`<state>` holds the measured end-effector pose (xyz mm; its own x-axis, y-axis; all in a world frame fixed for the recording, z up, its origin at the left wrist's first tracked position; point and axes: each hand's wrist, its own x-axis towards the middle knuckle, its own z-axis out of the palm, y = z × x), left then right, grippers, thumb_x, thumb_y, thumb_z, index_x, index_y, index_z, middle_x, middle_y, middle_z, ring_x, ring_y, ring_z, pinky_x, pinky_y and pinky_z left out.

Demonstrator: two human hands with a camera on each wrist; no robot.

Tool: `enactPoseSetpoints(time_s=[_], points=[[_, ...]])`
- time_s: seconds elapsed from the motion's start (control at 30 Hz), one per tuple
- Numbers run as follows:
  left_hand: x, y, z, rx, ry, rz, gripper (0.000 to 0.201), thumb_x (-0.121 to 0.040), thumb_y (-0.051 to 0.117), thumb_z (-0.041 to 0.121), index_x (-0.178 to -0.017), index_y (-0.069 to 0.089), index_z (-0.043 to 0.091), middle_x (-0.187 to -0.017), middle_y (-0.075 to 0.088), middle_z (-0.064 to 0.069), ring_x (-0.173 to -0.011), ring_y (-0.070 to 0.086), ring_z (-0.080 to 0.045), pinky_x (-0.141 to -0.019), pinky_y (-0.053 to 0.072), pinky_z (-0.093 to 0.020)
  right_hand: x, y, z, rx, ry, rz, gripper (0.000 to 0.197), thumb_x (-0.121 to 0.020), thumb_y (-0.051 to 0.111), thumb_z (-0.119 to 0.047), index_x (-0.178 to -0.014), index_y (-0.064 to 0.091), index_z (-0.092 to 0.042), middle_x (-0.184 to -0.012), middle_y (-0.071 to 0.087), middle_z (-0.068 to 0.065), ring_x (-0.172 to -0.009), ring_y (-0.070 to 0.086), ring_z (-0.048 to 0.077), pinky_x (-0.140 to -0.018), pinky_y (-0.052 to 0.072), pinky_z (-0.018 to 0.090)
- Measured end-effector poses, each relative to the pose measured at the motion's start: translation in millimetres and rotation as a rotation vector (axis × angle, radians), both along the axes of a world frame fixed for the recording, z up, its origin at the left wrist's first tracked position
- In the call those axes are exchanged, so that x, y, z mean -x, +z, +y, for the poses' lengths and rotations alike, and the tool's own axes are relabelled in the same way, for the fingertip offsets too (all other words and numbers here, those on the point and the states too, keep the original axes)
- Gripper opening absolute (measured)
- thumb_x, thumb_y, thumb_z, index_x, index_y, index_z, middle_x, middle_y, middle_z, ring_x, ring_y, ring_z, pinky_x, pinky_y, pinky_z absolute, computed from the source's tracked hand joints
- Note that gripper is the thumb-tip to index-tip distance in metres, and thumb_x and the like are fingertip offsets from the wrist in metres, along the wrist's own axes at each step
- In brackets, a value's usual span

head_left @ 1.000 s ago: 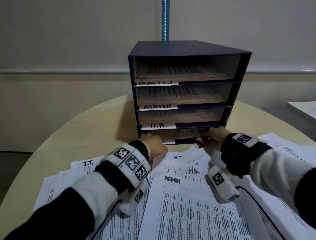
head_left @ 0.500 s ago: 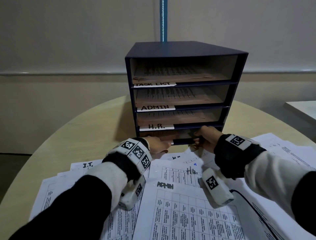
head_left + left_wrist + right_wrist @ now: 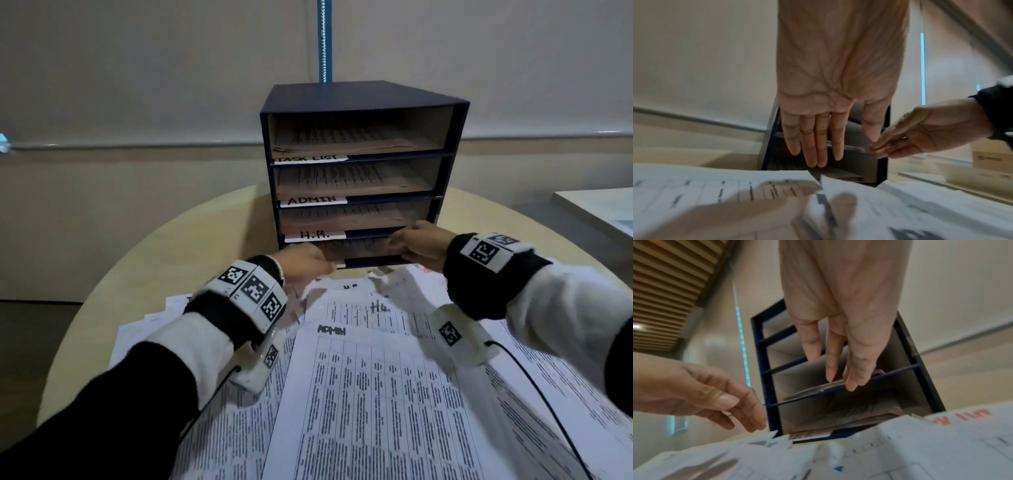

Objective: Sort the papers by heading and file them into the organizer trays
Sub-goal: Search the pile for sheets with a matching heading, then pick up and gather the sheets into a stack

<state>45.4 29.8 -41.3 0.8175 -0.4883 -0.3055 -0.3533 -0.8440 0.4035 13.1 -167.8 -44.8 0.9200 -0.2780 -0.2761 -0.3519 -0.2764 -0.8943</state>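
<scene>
Round table (image 3: 191, 246) bears one four-tray organizer (image 3: 359, 99); two hands (image 3: 305, 262) reach in.

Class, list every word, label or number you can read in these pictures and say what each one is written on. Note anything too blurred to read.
"TASK LIST": label on the organizer's top tray.
"ADMIN": label on the second tray.
"H.R.": label on the third tray.
"ADMIN": handwritten heading on the front sheet.
"HR": handwritten heading, roughly legible, on the sheet behind.
Bottom tray label: hidden by the left hand.
Printed tables and red writing on the papers: too small or blurred.
</scene>
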Motion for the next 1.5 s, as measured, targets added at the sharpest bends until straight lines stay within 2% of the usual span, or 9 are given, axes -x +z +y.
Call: enactPoseSetpoints(time_s=[0.27,0.43,0.7,0.83,1.0,1.1,1.27,1.4,1.5], points=[[57.9,-1.4,26.5,-0.121,-0.137,0.126,0.072,-0.083,0.063,0.045,-0.142,0.032,0.018,-0.145,0.037,-0.003,-0.128,0.041,-0.022,-0.109,0.033,-0.034,68.9,19.3,28.8,0.200,0.340,0.012,0.020,-0.095,0.049,-0.011,-0.101,0.067,-0.007,-0.105,0.062,0.000,-0.107,0.058,0.020,-0.103,0.042,0.034],[81.5,-24.9,25.6,-0.231,-0.143,0.032,0.095,-0.067,0.078,0.045,-0.143,0.023,0.025,-0.137,0.032,-0.007,-0.126,0.035,-0.027,-0.104,0.035,-0.042,99.9,7.9,42.4,0.269,0.367,0.001,0.020,-0.092,0.053,-0.012,-0.104,0.067,-0.004,-0.087,0.064,-0.004,-0.087,0.056,0.013,-0.073,0.043,0.022],[107.5,-23.8,12.5,-0.038,-0.088,-0.094,0.026,-0.086,0.061,0.013,-0.103,0.042,0.011,-0.106,0.043,-0.008,-0.090,0.043,-0.022,-0.065,0.037,-0.024,129.6,-14.1,52.1,0.830,0.599,0.147,0.065,-0.085,0.065,-0.020,-0.142,0.034,-0.017,-0.141,0.043,0.003,-0.128,0.042,0.021,-0.105,0.034,0.032],[121.5,-23.1,8.1,0.185,-0.059,-0.145,0.027,-0.085,0.060,0.011,-0.066,0.041,0.016,-0.075,0.045,-0.001,-0.075,0.043,-0.019,-0.055,0.029,-0.025,131.3,-25.2,47.8,0.916,0.579,0.135,0.017,-0.081,0.068,-0.017,-0.094,0.057,-0.018,-0.101,0.057,0.002,-0.094,0.053,0.019,-0.084,0.045,0.034],[124.4,-21.4,11.8,0.578,0.145,-0.076,0.012,-0.080,0.071,0.016,-0.079,0.059,0.013,-0.076,0.059,0.004,-0.070,0.055,-0.008,-0.059,0.039,-0.018,130.8,-15.8,37.5,0.868,0.474,-0.019,0.039,-0.086,0.056,-0.007,-0.054,0.037,-0.020,-0.062,0.043,-0.006,-0.073,0.046,0.018,-0.061,0.035,0.025],[123.8,-22.0,16.8,0.763,0.263,0.183,0.024,-0.082,0.068,0.010,-0.105,0.062,0.003,-0.105,0.069,-0.012,-0.098,0.066,-0.025,-0.090,0.052,-0.037,127.9,2.0,34.2,0.769,0.343,-0.162,0.028,-0.090,0.047,-0.003,-0.066,0.054,-0.014,-0.071,0.053,-0.003,-0.072,0.051,0.016,-0.057,0.037,0.018],[121.1,-27.4,14.8,0.825,0.314,0.235,0.030,-0.094,0.052,0.014,-0.123,0.055,0.006,-0.121,0.062,-0.008,-0.111,0.059,-0.024,-0.100,0.045,-0.038,105.9,16.1,25.6,0.737,0.060,-0.299,0.016,-0.089,0.056,-0.016,-0.102,0.062,-0.009,-0.111,0.059,0.012,-0.107,0.055,0.029,-0.087,0.044,0.034],[100.6,-16.8,14.4,0.984,0.439,0.199,0.032,-0.095,0.048,0.008,-0.126,0.053,0.001,-0.124,0.060,-0.009,-0.113,0.058,-0.026,-0.101,0.045,-0.040,97.7,19.5,13.9,0.737,-0.152,-0.199,0.071,-0.081,0.067,-0.039,-0.137,0.034,-0.013,-0.146,0.026,0.015,-0.135,0.025,0.034,-0.108,0.026,0.049],[73.7,-6.8,15.2,1.085,0.538,0.244,0.031,-0.095,0.048,0.006,-0.124,0.053,-0.003,-0.121,0.061,-0.015,-0.110,0.059,-0.031,-0.099,0.046,-0.047,93.8,11.7,-0.8,0.409,-0.191,-0.175,0.084,-0.080,0.070,-0.032,-0.142,0.022,-0.003,-0.142,0.033,0.023,-0.127,0.037,0.036,-0.103,0.034,0.044]])
